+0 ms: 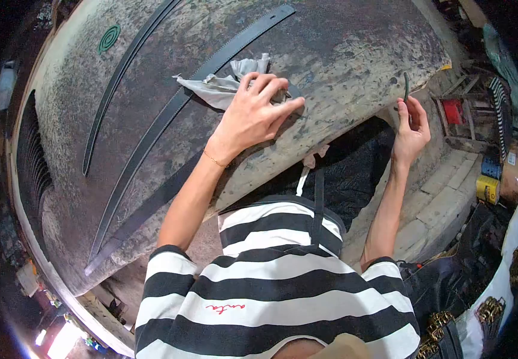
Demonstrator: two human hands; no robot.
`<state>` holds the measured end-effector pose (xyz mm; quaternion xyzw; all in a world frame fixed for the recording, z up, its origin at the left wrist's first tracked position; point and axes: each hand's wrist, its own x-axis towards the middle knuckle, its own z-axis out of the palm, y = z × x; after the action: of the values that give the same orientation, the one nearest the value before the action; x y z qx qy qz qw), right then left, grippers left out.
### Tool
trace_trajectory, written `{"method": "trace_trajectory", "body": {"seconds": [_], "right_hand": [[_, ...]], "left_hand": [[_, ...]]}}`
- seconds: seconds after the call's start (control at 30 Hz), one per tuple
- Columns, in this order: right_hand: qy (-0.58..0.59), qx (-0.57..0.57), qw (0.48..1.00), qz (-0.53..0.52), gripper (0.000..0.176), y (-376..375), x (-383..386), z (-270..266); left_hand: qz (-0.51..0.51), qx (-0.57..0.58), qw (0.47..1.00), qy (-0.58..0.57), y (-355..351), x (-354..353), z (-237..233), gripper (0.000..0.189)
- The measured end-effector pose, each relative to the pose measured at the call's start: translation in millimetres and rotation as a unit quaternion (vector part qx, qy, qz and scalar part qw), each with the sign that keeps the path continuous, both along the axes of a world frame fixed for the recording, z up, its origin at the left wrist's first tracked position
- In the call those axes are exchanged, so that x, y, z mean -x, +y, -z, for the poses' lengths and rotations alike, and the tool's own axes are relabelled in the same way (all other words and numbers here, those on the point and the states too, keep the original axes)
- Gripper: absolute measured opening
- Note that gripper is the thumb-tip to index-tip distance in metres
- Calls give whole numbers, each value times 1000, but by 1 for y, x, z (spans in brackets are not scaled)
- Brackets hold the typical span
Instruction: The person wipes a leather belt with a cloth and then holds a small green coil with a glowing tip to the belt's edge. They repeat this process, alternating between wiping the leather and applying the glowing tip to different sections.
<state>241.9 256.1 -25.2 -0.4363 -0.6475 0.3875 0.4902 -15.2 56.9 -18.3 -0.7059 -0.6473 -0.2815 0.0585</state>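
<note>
My left hand point(252, 119) is closed on a crumpled grey cloth point(214, 91), which lies over a dark strap with light stitching point(157, 122) on the worn table. What lies under the palm is hidden. Off the table's right edge, my right hand point(413, 128) pinches a short, thin dark strip point(406, 85) between thumb and fingers, its free end pointing up. Another dark strap point(121, 72) runs along the left, and a further one point(151, 206) passes beneath my left forearm.
A green coil point(109, 38) lies at the table's upper left. On the right are a red object point(452, 112) on a wooden frame, a yellow box point(487, 189) and a blue can point(491, 168). Straps with brass-coloured buckles point(441, 326) hang at the lower right.
</note>
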Motion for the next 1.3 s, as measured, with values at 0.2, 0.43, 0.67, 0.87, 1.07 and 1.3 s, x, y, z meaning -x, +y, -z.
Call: {"method": "trace_trajectory", "body": {"seconds": [0.2, 0.43, 0.67, 0.87, 1.07, 1.3], "right_hand": [[44, 26, 999, -16, 20, -4, 17, -1], [70, 31, 996, -51, 22, -6, 22, 2], [147, 108, 980, -85, 23, -14, 36, -4], [229, 184, 950, -106, 22, -22, 64, -14], [277, 210, 924, -160, 21, -22, 87, 5], [257, 165, 935, -180, 16, -22, 86, 18]], "left_hand": [[42, 26, 998, 29, -2, 1, -1, 41], [34, 4, 999, 13, -2, 1, 5, 38], [31, 0, 1000, 0, -2, 2, 4, 36], [31, -11, 999, -19, -1, 3, 4, 31], [35, -17, 999, -27, -2, 3, 5, 29], [5, -6, 999, -50, -1, 5, 0, 24]]}}
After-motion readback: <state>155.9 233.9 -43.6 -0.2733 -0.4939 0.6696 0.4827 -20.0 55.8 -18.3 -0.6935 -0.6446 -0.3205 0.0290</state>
